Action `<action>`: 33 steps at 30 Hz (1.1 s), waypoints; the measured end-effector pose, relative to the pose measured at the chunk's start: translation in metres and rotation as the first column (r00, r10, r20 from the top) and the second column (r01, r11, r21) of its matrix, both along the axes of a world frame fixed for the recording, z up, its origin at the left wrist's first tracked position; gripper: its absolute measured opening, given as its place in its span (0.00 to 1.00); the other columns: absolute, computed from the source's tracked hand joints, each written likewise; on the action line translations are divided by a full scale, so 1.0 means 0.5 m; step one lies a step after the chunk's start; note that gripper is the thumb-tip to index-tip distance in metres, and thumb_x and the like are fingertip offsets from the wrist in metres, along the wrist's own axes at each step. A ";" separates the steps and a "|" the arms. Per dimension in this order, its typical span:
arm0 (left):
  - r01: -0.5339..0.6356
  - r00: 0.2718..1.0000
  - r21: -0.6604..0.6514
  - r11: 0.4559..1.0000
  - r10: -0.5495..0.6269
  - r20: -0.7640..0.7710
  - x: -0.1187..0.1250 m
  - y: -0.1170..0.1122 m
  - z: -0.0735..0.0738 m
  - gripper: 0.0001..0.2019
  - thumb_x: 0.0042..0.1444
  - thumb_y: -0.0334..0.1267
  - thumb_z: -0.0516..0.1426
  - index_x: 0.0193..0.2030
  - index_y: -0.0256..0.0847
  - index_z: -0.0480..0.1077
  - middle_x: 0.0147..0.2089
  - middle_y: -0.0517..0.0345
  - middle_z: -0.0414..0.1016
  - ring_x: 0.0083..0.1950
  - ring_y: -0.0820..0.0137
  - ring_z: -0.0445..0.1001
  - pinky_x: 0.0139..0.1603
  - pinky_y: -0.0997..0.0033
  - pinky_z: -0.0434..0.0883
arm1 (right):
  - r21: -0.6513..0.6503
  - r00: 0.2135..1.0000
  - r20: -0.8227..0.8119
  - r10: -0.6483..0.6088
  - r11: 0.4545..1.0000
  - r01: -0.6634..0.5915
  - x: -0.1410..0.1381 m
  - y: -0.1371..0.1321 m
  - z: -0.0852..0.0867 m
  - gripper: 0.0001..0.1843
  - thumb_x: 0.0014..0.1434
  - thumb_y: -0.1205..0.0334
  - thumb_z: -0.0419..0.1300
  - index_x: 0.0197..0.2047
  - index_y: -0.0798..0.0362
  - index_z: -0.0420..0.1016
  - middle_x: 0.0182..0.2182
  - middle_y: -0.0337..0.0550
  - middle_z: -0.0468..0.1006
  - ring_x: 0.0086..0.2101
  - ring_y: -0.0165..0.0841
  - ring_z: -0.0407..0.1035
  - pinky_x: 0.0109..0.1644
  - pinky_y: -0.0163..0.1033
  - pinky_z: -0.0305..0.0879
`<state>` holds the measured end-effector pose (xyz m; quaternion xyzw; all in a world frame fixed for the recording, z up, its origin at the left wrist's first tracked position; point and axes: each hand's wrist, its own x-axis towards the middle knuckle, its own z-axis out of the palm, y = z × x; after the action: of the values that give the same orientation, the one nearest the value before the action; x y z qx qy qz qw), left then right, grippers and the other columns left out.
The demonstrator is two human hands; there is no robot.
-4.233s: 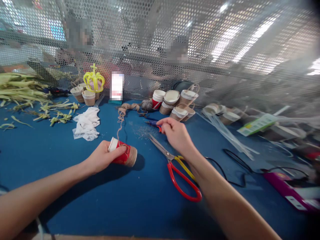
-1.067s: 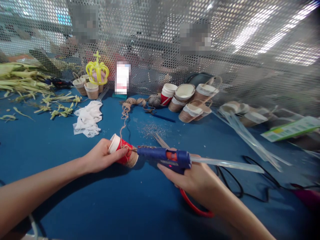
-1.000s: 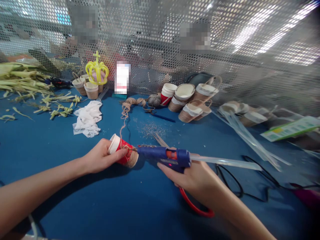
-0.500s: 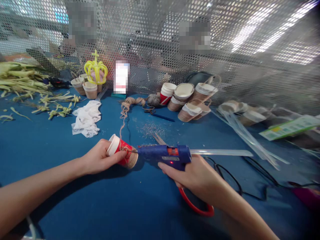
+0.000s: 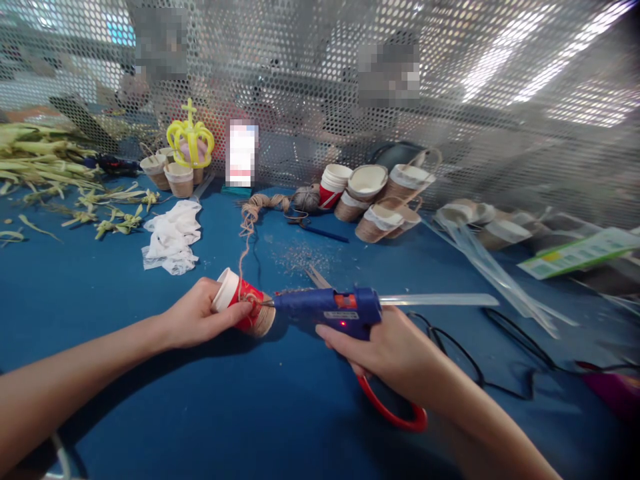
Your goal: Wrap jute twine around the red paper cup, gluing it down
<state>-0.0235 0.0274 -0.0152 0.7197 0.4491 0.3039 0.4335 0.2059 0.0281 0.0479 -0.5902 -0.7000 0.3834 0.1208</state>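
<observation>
Tilted on its side, a red and white paper cup is gripped by my left hand, the thumb pressing on its wall. Twine wraps the cup's base end, and a loose strand runs from it to a bundle behind. My right hand is closed round a blue hot glue gun with a lit red light. Its nozzle meets the cup by the twine and my left thumb. A clear glue stick juts from the gun's rear. Red-handled scissors lie partly hidden beneath my right hand.
Twine-wrapped cups stand and lie at the back, near a twine bundle. White lace cloth lies left; glue sticks and a black cable lie right. Behind rises a perforated metal screen.
Almost nothing differs. The glue stick's rear end sits slightly further left, nearer the gun, and the view has shifted slightly; both hands keep their holds.
</observation>
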 end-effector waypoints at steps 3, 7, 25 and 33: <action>-0.005 1.000 -0.018 1.000 0.005 0.017 0.000 0.000 -0.001 0.17 0.55 0.42 0.49 0.27 0.30 0.69 0.19 0.63 0.58 0.21 0.78 0.53 0.18 0.81 0.55 | 0.001 1.000 -0.001 0.005 1.000 -0.005 -0.002 -0.001 0.003 0.20 0.48 0.57 0.56 0.09 0.52 0.58 0.07 0.34 0.61 0.12 0.23 0.56 0.16 0.29 0.59; 0.010 1.000 0.020 1.000 -0.009 -0.015 -0.004 0.000 -0.007 0.16 0.55 0.42 0.49 0.25 0.31 0.68 0.18 0.65 0.56 0.20 0.79 0.51 0.18 0.81 0.54 | 0.015 1.000 0.017 -0.008 1.000 0.007 -0.003 0.008 -0.002 0.18 0.48 0.56 0.56 0.12 0.52 0.59 0.08 0.33 0.62 0.12 0.24 0.58 0.17 0.29 0.58; -0.036 0.997 -0.118 0.992 0.044 0.065 0.004 -0.002 0.006 0.16 0.54 0.42 0.50 0.24 0.31 0.68 0.19 0.63 0.59 0.21 0.78 0.53 0.19 0.80 0.55 | 0.047 0.999 -0.031 -0.040 0.998 0.042 -0.006 -0.006 -0.002 0.17 0.46 0.59 0.57 0.40 0.56 0.72 0.10 0.30 0.62 0.12 0.25 0.57 0.15 0.29 0.57; -0.037 0.997 -0.112 0.993 0.044 0.064 0.004 0.000 0.003 0.17 0.55 0.43 0.49 0.27 0.31 0.71 0.20 0.62 0.63 0.22 0.78 0.56 0.21 0.80 0.58 | 0.176 0.994 0.101 0.045 0.982 -0.062 -0.001 -0.004 -0.005 0.09 0.48 0.58 0.56 0.31 0.51 0.74 0.10 0.32 0.64 0.14 0.30 0.62 0.19 0.33 0.58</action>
<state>-0.0216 0.0274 -0.0135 0.6747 0.4653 0.3108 0.4812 0.2055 0.0261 0.0454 -0.5759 -0.7523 0.2930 0.1288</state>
